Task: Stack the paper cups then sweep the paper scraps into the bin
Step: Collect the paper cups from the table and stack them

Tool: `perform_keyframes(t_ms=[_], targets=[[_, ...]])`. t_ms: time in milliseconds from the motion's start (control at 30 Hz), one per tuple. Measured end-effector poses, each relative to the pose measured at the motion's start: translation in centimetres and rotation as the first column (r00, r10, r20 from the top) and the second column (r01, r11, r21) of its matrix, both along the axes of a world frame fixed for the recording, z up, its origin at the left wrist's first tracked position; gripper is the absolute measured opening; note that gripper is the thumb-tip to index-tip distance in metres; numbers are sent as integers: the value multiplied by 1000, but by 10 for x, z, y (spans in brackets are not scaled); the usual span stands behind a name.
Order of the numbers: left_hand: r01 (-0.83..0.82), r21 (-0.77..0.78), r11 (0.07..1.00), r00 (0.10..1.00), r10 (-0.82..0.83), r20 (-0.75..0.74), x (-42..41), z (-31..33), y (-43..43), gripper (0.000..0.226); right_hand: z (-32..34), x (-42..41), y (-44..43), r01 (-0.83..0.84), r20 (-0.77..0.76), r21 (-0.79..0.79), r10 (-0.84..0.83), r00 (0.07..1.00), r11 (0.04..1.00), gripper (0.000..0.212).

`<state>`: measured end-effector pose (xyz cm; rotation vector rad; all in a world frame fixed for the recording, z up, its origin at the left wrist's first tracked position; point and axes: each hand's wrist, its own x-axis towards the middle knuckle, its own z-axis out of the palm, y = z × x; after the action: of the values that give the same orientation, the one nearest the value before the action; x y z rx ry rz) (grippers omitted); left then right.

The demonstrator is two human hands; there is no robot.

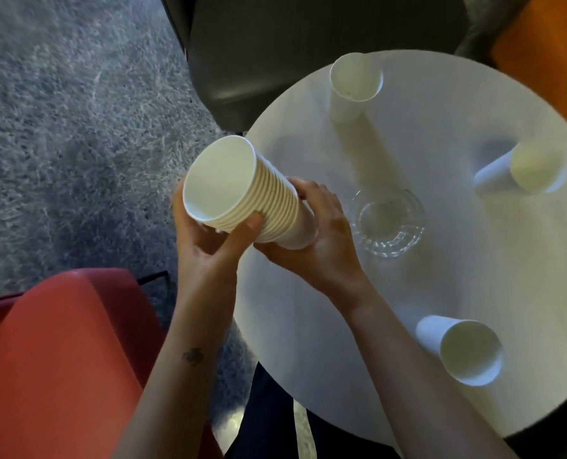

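A stack of several nested white paper cups (239, 190) is tilted, its mouth facing up and left, over the left edge of the round white table (308, 326). My left hand (209, 240) grips the stack near its rims, thumb across them. My right hand (322, 233) cups the stack's base from below and behind. Single paper cups stand on the table: one at the back (353, 86), one at the right (524, 168), one near the front right (461, 349). No paper scraps or bin are in view.
A clear glass dish (388, 223) sits at the table's middle, just right of my right hand. A dark chair (275, 44) stands behind the table, a red seat (60, 359) at lower left, an orange one (547, 51) at upper right. Grey carpet (60, 127) covers the floor.
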<state>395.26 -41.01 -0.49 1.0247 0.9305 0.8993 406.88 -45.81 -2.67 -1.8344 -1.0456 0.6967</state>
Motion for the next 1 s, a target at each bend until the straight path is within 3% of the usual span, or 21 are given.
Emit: perform_keyframes(t_ms=[233, 400, 533, 667, 1000], targets=[[14, 14, 1000, 999, -14, -34, 34, -5, 32, 65, -7, 39, 22, -3, -62, -39, 1, 998, 999, 80], [-51, -32, 998, 999, 51, -9, 58, -9, 51, 67, -26, 83, 38, 347, -214, -48, -349, 912, 937, 67], [-87, -85, 993, 996, 88, 10, 69, -11, 64, 70, -51, 115, 66, 487, -194, -128, -503, 842, 864, 85], [-83, -126, 988, 996, 86, 17, 73, -13, 76, 74, -68, 133, 96, 483, -192, -131, -500, 844, 866, 95], [-61, -108, 992, 984, 77, 158, 69, 2, 83, 63, -52, 108, 76, 380, 3, -108, -382, 924, 919, 74]])
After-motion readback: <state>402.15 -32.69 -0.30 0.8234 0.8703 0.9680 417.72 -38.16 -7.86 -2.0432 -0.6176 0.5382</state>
